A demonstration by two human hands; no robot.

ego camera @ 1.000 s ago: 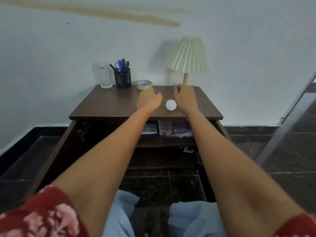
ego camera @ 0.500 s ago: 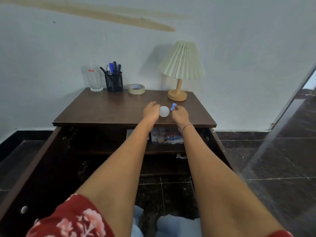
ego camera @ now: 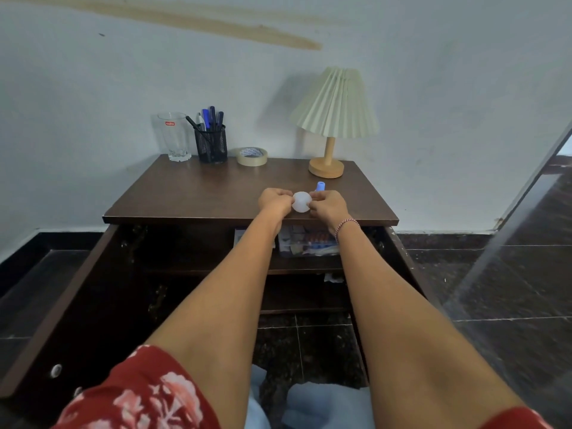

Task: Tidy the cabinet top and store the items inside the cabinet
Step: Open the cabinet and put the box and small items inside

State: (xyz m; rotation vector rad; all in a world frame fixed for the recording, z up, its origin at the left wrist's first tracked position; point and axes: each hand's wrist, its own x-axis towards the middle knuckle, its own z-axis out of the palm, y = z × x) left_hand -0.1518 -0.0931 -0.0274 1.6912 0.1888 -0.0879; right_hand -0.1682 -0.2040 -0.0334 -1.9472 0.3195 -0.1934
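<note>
A small white ball-shaped object (ego camera: pixel 301 202) sits near the front edge of the dark wooden cabinet top (ego camera: pixel 216 193). My left hand (ego camera: pixel 274 201) pinches it from the left, and my right hand (ego camera: pixel 329 205) pinches it from the right. A small blue piece (ego camera: pixel 320 186) sticks up just behind my right hand; I cannot tell if the hand holds it. At the back stand a drinking glass (ego camera: pixel 175 136), a black mesh pen holder (ego camera: pixel 211 144), a tape roll (ego camera: pixel 252 156) and a pleated lamp (ego camera: pixel 335 119). The cabinet doors are open.
The open left door (ego camera: pixel 62 305) swings far out toward me. Inside, a shelf (ego camera: pixel 303 267) carries a clear box of small items (ego camera: pixel 309 243). Dark tiled floor lies below, and a glass panel (ego camera: pixel 510 243) leans at the right.
My hands drew together onto the white ball, and the blue piece came into sight behind my right hand. The view tilted, bringing the lamp base into sight.
</note>
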